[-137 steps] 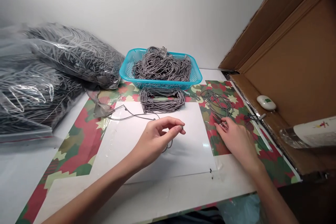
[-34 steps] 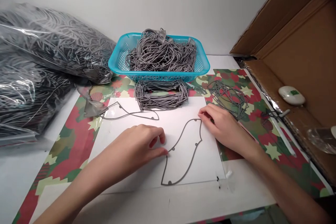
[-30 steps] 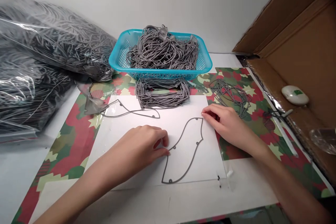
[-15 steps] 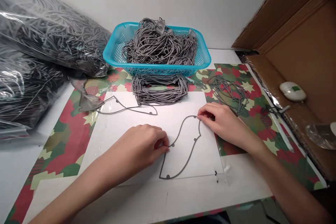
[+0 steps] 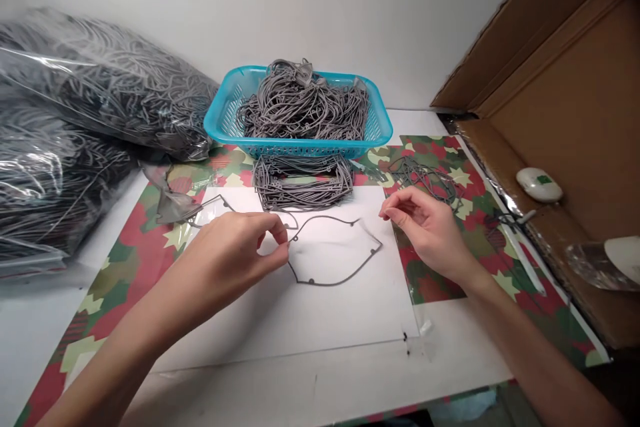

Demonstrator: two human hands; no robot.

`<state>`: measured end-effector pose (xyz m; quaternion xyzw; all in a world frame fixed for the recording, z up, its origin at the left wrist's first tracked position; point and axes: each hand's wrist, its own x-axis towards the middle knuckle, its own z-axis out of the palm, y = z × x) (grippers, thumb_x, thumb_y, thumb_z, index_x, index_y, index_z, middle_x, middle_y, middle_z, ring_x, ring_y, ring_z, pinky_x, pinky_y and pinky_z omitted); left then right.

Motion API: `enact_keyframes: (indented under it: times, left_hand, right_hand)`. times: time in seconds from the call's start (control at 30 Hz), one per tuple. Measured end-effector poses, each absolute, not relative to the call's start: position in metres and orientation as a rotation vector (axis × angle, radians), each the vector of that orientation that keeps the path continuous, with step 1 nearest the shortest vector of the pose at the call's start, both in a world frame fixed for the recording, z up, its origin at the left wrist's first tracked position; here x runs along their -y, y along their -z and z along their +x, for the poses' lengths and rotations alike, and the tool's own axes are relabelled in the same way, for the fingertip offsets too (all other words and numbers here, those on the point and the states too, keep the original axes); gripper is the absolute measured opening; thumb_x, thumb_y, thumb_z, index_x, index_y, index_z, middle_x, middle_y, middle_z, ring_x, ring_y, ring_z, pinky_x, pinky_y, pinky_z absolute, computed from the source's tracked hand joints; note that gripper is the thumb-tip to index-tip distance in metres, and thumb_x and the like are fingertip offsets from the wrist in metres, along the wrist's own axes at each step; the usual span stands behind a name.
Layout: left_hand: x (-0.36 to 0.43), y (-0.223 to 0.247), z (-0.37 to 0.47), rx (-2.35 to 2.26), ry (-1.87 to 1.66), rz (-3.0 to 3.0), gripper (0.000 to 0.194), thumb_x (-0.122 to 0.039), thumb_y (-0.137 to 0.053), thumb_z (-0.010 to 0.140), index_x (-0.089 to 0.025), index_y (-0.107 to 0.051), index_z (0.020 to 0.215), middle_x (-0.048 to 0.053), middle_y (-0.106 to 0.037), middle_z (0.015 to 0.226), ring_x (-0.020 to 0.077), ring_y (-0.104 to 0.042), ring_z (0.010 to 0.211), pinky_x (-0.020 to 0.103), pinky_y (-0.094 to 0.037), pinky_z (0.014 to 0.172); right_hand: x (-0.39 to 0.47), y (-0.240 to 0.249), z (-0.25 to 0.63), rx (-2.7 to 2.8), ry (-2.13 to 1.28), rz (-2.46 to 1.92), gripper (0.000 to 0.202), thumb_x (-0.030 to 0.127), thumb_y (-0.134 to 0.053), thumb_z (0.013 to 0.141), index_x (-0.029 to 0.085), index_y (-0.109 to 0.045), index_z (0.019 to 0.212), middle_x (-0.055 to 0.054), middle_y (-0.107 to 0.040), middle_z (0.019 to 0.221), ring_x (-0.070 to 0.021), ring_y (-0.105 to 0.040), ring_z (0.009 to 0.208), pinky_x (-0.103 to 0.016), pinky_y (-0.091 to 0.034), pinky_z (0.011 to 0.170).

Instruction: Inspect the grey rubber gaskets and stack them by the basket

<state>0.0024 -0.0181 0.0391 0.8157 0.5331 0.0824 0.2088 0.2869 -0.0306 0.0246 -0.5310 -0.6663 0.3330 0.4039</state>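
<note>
My left hand (image 5: 245, 243) pinches the left side of a thin grey rubber gasket (image 5: 340, 283), a closed curved outline with small round tabs. The gasket is raised over a white sheet (image 5: 360, 320), and its right end is blurred. To the right of it, apart from the gasket, my right hand (image 5: 425, 227) has thumb and fingertips drawn together; whether anything small is between them I cannot make out. Another gasket (image 5: 220, 197) lies behind my left hand, partly hidden by it. Beyond the sheet's middle sits a neat stack of gaskets (image 5: 305, 200).
A blue plastic basket (image 5: 300, 145) at the back holds a heap of gaskets. Clear bags (image 5: 100, 87) full of them stand at left. Loose gaskets (image 5: 425, 177) lie at right, near a cardboard box (image 5: 560, 80) with a white oval object (image 5: 540, 185).
My left hand has lifted the gasket and carried it left and away from me. The right hand has let go of the gasket's upper corner and is now apart from it.
</note>
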Motion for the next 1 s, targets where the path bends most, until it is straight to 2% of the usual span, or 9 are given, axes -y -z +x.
enact_keyframes:
  times: [0.17, 0.3, 0.4, 0.5, 0.6, 0.77, 0.9, 1.0]
  left_hand:
    - [0.014, -0.042, 0.004, -1.382, -0.467, 2.256, 0.013, -0.03, -0.054, 0.077, -0.021, -0.062, 0.071, -0.002, -0.061, 0.065, 0.0135, -0.054, 0.061, 0.024, -0.037, 0.057]
    - [0.008, -0.038, 0.01, -1.295, -0.661, 2.129, 0.012, -0.027, -0.053, 0.081, -0.02, -0.063, 0.08, 0.0, -0.066, 0.076, 0.0147, -0.057, 0.07, 0.025, -0.041, 0.061]
    - [0.008, -0.035, 0.017, -1.129, -0.856, 1.874, 0.011, -0.028, -0.056, 0.085, -0.019, -0.062, 0.087, 0.003, -0.065, 0.084, 0.0158, -0.06, 0.079, 0.027, -0.047, 0.068]
    - [0.019, -0.036, 0.031, -0.988, -0.892, 1.791, 0.015, -0.031, -0.048, 0.091, -0.019, -0.057, 0.093, 0.003, -0.062, 0.087, 0.0164, -0.065, 0.082, 0.029, -0.053, 0.072]
    - [0.033, -0.047, 0.044, -0.827, -0.843, 1.749, 0.015, -0.031, -0.046, 0.093, -0.019, -0.055, 0.094, 0.002, -0.059, 0.085, 0.0144, -0.065, 0.074, 0.028, -0.053, 0.066]
    - [0.03, -0.07, 0.047, -0.856, -0.914, 1.7, 0.02, -0.037, -0.058, 0.086, -0.017, -0.062, 0.088, 0.001, -0.058, 0.078, 0.0116, -0.06, 0.061, 0.026, -0.052, 0.057]
    - [0.001, -0.073, 0.033, -1.065, -1.068, 1.614, 0.025, -0.04, -0.063, 0.081, -0.018, -0.06, 0.091, -0.005, -0.051, 0.061, 0.0107, -0.055, 0.054, 0.024, -0.052, 0.051]
    - [-0.025, -0.066, 0.022, -1.26, -1.195, 1.529, 0.023, -0.038, -0.063, 0.083, -0.018, -0.058, 0.094, -0.004, -0.054, 0.07, 0.0101, -0.056, 0.056, 0.023, -0.053, 0.049]
  right_hand:
    - [0.027, -0.018, 0.285, 1.634, -0.899, -1.312, 0.009, 0.028, -0.061, 0.087, 0.02, -0.059, 0.085, -0.001, -0.063, 0.079, -0.0156, -0.061, 0.074, -0.029, -0.049, 0.069]
    - [0.032, -0.007, 0.272, 2.067, -0.615, -1.426, 0.014, 0.025, -0.059, 0.09, 0.02, -0.064, 0.102, -0.008, -0.063, 0.1, -0.0237, -0.057, 0.097, -0.04, -0.047, 0.087]
    - [0.036, -0.001, 0.258, 2.191, -0.5, -1.52, 0.017, 0.025, -0.057, 0.091, 0.019, -0.065, 0.105, -0.011, -0.058, 0.107, -0.0285, -0.051, 0.103, -0.045, -0.043, 0.09]
    - [0.037, 0.001, 0.249, 2.162, -0.564, -1.499, 0.012, 0.022, -0.057, 0.092, 0.019, -0.065, 0.099, -0.009, -0.057, 0.102, -0.0264, -0.05, 0.1, -0.042, -0.043, 0.088]
    - [0.035, -0.001, 0.245, 2.126, -0.658, -1.435, 0.008, 0.018, -0.06, 0.088, 0.02, -0.065, 0.094, -0.007, -0.058, 0.101, -0.0249, -0.05, 0.099, -0.041, -0.043, 0.088]
    - [0.022, -0.008, 0.244, 1.969, -0.925, -1.31, 0.01, 0.011, -0.062, 0.082, 0.02, -0.059, 0.077, -0.004, -0.062, 0.088, -0.0214, -0.056, 0.092, -0.04, -0.045, 0.087]
    - [-0.004, -0.018, 0.242, 1.677, -1.177, -1.238, 0.012, 0.024, -0.049, 0.094, 0.02, -0.05, 0.083, 0.001, -0.061, 0.072, -0.0151, -0.063, 0.072, -0.032, -0.054, 0.072]
    - [-0.027, -0.029, 0.24, 1.473, -1.263, -1.248, 0.011, 0.027, -0.046, 0.098, 0.018, -0.051, 0.094, 0.002, -0.06, 0.074, -0.0124, -0.065, 0.068, -0.029, -0.057, 0.069]
